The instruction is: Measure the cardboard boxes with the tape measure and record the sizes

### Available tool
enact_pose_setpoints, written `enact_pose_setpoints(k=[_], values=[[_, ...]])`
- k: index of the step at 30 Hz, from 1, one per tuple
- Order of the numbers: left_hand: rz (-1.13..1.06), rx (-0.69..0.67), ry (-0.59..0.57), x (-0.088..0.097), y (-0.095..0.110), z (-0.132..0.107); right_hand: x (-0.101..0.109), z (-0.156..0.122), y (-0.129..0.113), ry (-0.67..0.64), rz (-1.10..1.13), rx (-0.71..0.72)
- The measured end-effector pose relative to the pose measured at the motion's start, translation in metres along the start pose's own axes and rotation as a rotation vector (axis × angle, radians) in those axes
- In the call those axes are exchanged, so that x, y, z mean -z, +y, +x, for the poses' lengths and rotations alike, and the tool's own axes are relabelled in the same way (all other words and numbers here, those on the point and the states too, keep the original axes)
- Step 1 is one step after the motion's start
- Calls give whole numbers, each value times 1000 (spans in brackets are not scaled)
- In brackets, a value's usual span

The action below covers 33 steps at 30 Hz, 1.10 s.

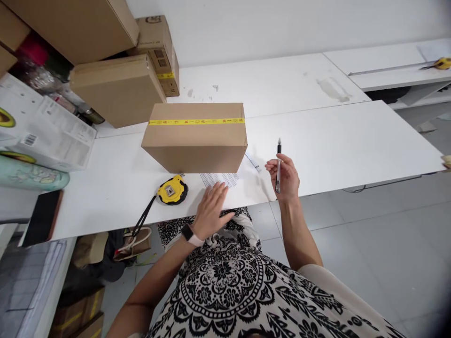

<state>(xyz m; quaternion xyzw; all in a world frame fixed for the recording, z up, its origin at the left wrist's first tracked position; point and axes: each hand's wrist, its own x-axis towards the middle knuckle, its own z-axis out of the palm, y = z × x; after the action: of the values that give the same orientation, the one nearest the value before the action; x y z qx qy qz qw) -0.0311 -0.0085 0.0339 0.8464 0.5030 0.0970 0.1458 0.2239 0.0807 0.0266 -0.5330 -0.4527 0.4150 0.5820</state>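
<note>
A: Where's the box?
B: The cardboard box sits at the centre of the frame on the white table, with a printed sheet sticking out from beneath its near edge.

A: Can you read the sheet?
B: No. It carries rows of small dark print, too fine to make out from here.

A: And the strip on the box?
B: Yellow tape across the top, with red characters and little round emblems repeated along it. I can't read the words.

A: What are the hands doing?
B: The left hand lies palm down at lower centre, thumb out to the side, fingertips over the sheet's near edge; it grips nothing. The right hand, right of centre, pinches a pen between thumb and fingers, tip pointing up.

A: Anything nearby?
B: A yellow and black tape measure left of the left hand, near the box; I can't make out a brand on it.

A: Other labels?
B: At the left edge, a white carton shows a barcode, a block of tiny text and avocado pictures. A brown carton at upper left bears dark printed marks, unreadable at this angle.
</note>
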Motion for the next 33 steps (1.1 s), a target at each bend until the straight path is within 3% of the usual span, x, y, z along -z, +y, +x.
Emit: enact_pose_setpoints(k=[4, 9, 15, 19, 22, 25, 28, 33], values=[[48, -57, -32, -32, 10, 12, -24, -16, -4, -118, 12, 67], [127, -62, -59, -31, 3, 11, -56, -17, 6, -146, -227, 178], [153, -69, -21, -32, -7, -1, -84, 38, 12, -106, -368, 220], [197, -49, 50, -38, -14, -8, -88, 61, 8, 100, -273, 276], [223, -11, 80, -41, -13, -7, -84, 33, 6, 82, -25, 180], [232, 8, 99, -43, -9, -4, -76, -15, 11, -135, 137, 33], [226, 9, 116, -43, -7, -3, -68, -48, 21, -223, 58, -90], [197, -2, 149, -43, -9, -3, -61, -59, 34, -161, -205, -18]])
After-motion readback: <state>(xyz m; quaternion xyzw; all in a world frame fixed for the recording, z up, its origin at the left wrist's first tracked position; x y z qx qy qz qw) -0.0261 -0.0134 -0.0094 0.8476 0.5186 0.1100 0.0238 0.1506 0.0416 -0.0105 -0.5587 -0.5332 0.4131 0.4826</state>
